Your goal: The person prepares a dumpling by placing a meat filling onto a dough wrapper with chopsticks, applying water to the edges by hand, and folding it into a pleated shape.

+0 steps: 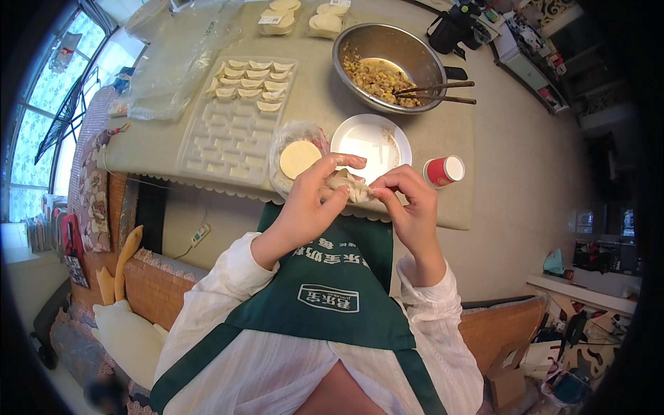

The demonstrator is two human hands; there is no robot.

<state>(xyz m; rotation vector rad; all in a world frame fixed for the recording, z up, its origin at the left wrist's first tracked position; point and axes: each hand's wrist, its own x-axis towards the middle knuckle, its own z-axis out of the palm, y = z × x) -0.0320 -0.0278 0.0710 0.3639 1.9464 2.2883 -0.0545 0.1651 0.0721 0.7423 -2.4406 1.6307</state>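
Both hands hold one dumpling (pixel 357 190) over the table's near edge. My left hand (pixel 311 199) supports it from the left, thumb on its near side and fingers on the far side. My right hand (pixel 410 207) pinches its right end between thumb and forefinger. Just beyond is a white plate (pixel 363 140) with some filling smeared on its right side. Left of the plate, round dough wrappers (pixel 300 160) lie in a clear plastic bag. A steel bowl (pixel 384 39) holds chopped filling (pixel 378 80) and two chopsticks (pixel 441 97). Folded dumplings (pixel 251 83) fill the far rows of a white plastic tray (pixel 223 148).
A red paper cup (pixel 441 172) stands near the table's right side. Packs of wrappers (pixel 277 18) lie at the far edge, with a clear plastic bag (pixel 166 67) at the far left. A black bottle (pixel 451 28) stands beyond the bowl. The scalloped tablecloth hangs over the near edge.
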